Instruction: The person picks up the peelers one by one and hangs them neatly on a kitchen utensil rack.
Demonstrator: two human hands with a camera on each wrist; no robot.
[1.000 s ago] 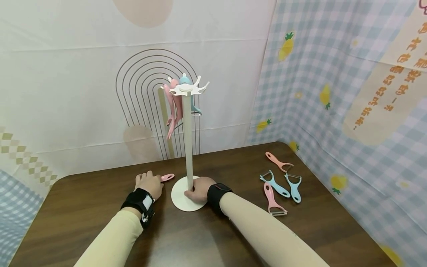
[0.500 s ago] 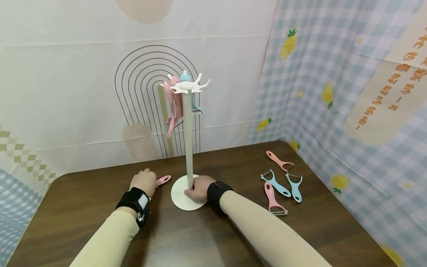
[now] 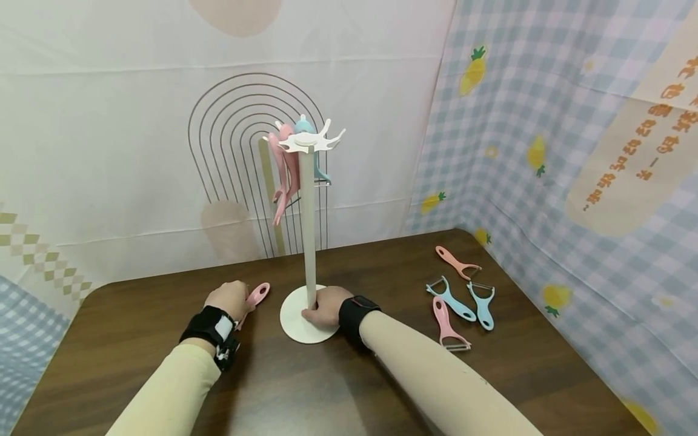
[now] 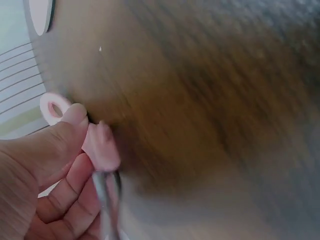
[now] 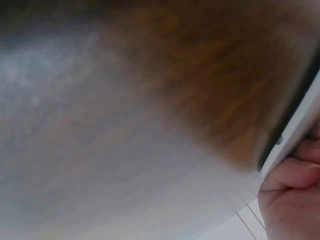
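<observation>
In the head view, my left hand (image 3: pixel 228 300) holds a pink peeler (image 3: pixel 258 293) low over the table, left of the stand. The left wrist view shows the thumb and curled fingers pinching the peeler (image 4: pixel 102 150) by its handle, its metal blade end blurred. My right hand (image 3: pixel 329 306) grips the white hanging stand (image 3: pixel 308 230) at the foot of its pole, over the round base (image 3: pixel 296 324). Curled fingers (image 5: pixel 297 172) lie against the base edge in the right wrist view. Pink peelers (image 3: pixel 282 175) and a blue peeler (image 3: pixel 320 174) hang from the stand's hooks.
Right of the stand, an orange peeler (image 3: pixel 455 261), two blue peelers (image 3: pixel 457 306) and a pink peeler (image 3: pixel 445 324) lie on the brown table (image 3: pixel 305 387). A cloth-covered wall (image 3: pixel 376 181) rises behind the table, and a checked cloth (image 3: pixel 507 200) hangs on the right.
My left hand has drawn the pink peeler left and toward me, away from the stand, tilting its handle up. The right hand stays at the stand's foot.
</observation>
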